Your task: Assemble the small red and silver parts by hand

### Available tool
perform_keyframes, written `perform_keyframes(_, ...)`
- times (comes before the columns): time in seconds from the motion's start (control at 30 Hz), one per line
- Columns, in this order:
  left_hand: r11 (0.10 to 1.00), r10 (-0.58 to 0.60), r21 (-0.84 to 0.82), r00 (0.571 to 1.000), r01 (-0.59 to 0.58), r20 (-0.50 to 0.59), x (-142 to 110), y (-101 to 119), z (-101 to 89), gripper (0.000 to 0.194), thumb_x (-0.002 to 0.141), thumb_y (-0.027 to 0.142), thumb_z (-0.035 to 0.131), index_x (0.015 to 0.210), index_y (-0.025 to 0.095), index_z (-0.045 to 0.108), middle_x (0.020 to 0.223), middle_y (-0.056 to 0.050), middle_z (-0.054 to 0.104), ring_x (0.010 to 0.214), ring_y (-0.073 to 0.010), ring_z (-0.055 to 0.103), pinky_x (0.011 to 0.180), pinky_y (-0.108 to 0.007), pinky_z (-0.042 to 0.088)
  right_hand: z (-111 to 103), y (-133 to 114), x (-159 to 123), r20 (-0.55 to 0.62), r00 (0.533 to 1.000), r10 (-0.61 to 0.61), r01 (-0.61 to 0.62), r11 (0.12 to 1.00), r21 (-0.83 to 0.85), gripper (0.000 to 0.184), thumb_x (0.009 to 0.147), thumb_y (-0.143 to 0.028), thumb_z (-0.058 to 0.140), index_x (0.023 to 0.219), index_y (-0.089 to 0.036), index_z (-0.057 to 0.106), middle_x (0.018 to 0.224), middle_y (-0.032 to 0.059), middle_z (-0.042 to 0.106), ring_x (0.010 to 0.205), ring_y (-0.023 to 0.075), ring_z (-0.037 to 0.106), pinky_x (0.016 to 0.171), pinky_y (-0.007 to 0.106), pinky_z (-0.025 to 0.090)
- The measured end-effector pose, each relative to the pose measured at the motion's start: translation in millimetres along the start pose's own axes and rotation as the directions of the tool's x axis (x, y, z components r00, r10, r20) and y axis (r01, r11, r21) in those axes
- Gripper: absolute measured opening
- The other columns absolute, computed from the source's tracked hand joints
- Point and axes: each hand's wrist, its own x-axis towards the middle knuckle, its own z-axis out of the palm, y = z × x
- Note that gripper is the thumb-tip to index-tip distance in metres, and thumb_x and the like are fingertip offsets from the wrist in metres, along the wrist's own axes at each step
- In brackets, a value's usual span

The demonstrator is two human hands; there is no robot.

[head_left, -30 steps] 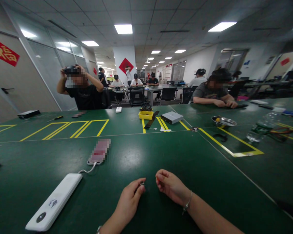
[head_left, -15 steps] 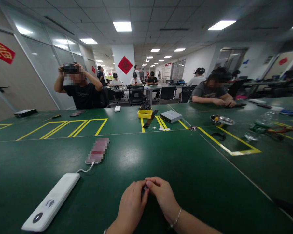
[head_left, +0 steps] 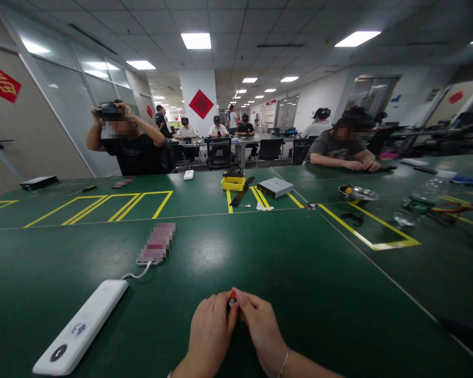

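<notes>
Low over the green table (head_left: 319, 294), my left hand (head_left: 209, 328) and my right hand (head_left: 263, 326) meet at the fingertips. Between them they pinch a small piece with an orange top and a silvery lower part (head_left: 232, 300); most of it is hidden by fingers, so its kind cannot be made out. Both hands are closed, with thumbs and index fingers on the piece. A thin bracelet circles my right wrist. Left of my hands lies a long white power bank (head_left: 84, 323), joined by a short white cable (head_left: 139, 274) to a phone (head_left: 157, 244).
Farther back are a yellow tray (head_left: 233, 183), a grey box (head_left: 275, 187), a metal bowl (head_left: 358, 193) and a plastic bottle (head_left: 421, 202). Yellow tape marks rectangles on the table. Two people sit across it, one (head_left: 137, 152) raising a headset; several others are behind.
The orange top of the small piece now shows between my fingertips, where only a grey bit showed before. My right fingers have shifted slightly; my left hand has hardly moved.
</notes>
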Motion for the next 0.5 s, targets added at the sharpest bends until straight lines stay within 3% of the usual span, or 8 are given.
perform_keyframes(0.5,0.994,0.046,0.105,0.994,-0.036,-0.098,0.5,-1.1,-3.3,0.024,0.087,0.026,0.034,0.086,0.016,0.055,0.07,-0.005,0.063,0.062,-0.0153,0.059,0.058,-0.028,0.044,1.5,0.3,-1.9,0.004,0.998,-0.067,0.068,0.995,-0.076,0.042,0.069,-0.047,0.056,0.09,-0.012,0.067,0.086,0.0087,0.064,0.082,0.0184,0.057,0.076,0.029,0.046)
